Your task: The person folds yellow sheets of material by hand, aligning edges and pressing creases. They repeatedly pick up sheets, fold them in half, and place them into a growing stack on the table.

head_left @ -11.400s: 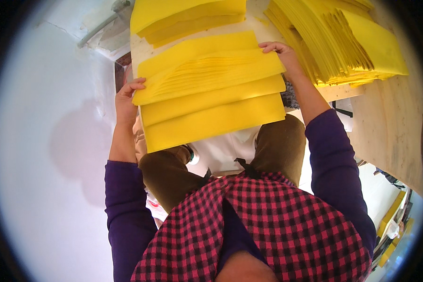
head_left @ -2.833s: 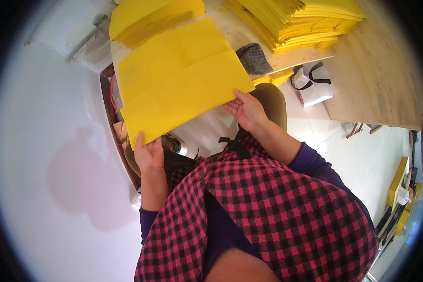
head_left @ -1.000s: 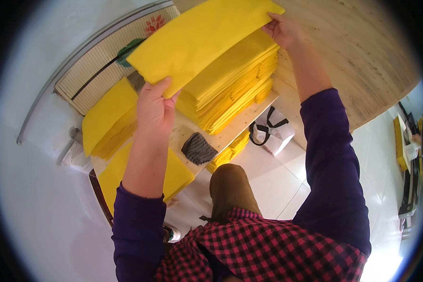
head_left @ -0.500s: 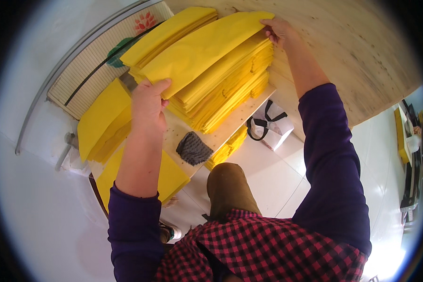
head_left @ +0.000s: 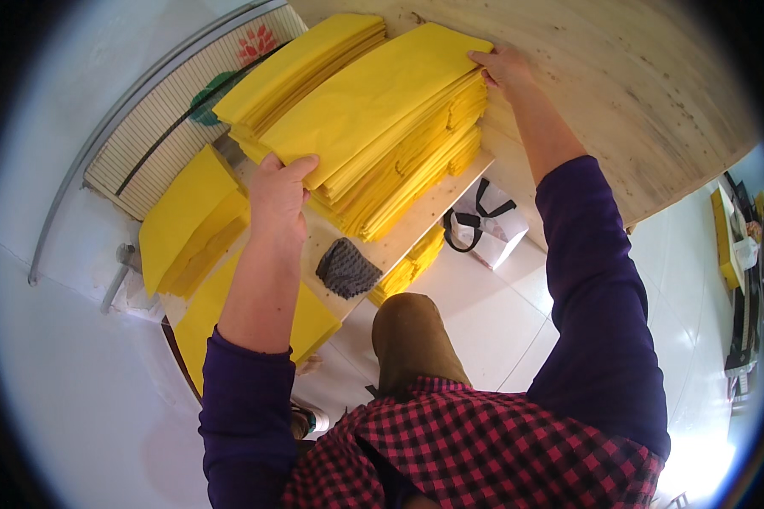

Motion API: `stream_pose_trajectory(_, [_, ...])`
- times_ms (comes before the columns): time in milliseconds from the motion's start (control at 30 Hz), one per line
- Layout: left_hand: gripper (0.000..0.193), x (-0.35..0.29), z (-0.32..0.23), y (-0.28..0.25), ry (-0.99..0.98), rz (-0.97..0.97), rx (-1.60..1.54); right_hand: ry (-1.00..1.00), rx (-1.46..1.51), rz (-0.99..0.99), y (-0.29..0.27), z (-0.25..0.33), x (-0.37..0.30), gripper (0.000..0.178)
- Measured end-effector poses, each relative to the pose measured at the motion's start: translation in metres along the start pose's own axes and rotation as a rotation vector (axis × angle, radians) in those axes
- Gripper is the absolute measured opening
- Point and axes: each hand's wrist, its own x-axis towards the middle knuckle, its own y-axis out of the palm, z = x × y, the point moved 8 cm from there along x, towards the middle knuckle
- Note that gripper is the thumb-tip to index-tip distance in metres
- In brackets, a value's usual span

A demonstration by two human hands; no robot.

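A long yellow sheet [head_left: 382,93], paper or thin cloth, lies flat on top of a tall stack of like sheets [head_left: 416,161]. My left hand [head_left: 282,193] pinches its near left corner, thumb on top and fingers curled below. At the far right corner, my right hand [head_left: 504,69] grips the edge between thumb and fingers. Right behind it stands another yellow stack [head_left: 306,64]. A crumpled dark grey knitted cloth [head_left: 346,267] lies in front of the tall stack.
More yellow piles sit at the left [head_left: 182,220] and lower left [head_left: 310,322]. The pale wooden shelf [head_left: 457,178] meets a wooden panel [head_left: 628,102] on the right. A white bag [head_left: 505,227] with black handles stands on the tiled floor. Behind the stacks is a slatted panel [head_left: 148,161].
The yellow sheet, raised and bowed before, has come down flat onto the stack. My left hand has moved slightly right and down with its corner; my right hand has lowered slightly.
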Motion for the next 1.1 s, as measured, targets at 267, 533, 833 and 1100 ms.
stream_pose_trajectory(267, [0.060, -0.004, 0.002, 0.010, 0.235, -0.001, -0.226, -0.166, -0.008, -0.283, -0.006, 0.006, -0.025, 0.039])
stream_pose_trajectory(533, [0.073, -0.015, 0.005, 0.011, 0.177, -0.193, -0.249, -0.412, -0.058, -0.419, -0.008, 0.006, -0.071, 0.048])
stream_pose_trajectory(833, [0.071, 0.012, 0.015, 0.011, 0.191, -0.119, -0.382, -0.657, -0.212, -0.269, 0.028, 0.010, -0.103, 0.068])
stream_pose_trajectory(1100, [0.073, 0.015, 0.018, 0.025, 0.157, -0.070, -0.377, -0.597, -0.218, -0.244, 0.036, 0.010, -0.099, 0.074])
